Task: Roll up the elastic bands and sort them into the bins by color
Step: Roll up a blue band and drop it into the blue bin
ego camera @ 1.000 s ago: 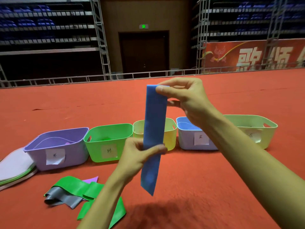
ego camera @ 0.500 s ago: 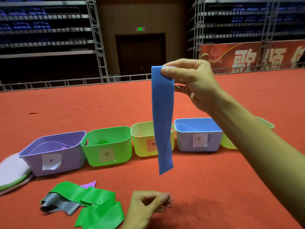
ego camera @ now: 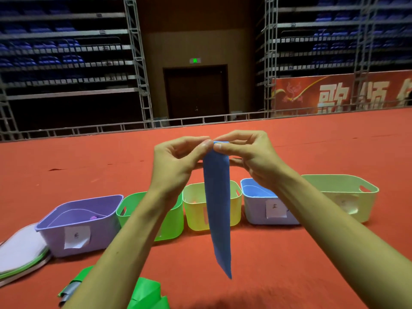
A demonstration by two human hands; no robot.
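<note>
A long blue elastic band (ego camera: pixel 218 210) hangs straight down in the air in front of me. My left hand (ego camera: pixel 178 161) and my right hand (ego camera: pixel 249 155) both pinch its top edge, thumbs nearly touching. Behind it on the red floor stands a row of bins: purple bin (ego camera: pixel 66 226), green bin (ego camera: pixel 171 224), yellow bin (ego camera: pixel 194 210), blue bin (ego camera: pixel 256 210) and pale green bin (ego camera: pixel 347 192). Loose green bands (ego camera: pixel 147 293) and a grey band (ego camera: pixel 69 293) lie on the floor at the bottom left.
A stack of flat round white and green-edged discs (ego camera: pixel 20 257) lies left of the purple bin. The red carpeted floor (ego camera: pixel 278 264) stretches to a metal rail (ego camera: pixel 200 121) at the back, with scaffolding and seats beyond.
My left hand rose from near the floor to the band's top edge and pinched it beside my right hand. The band's top came lower and its hanging end dropped.
</note>
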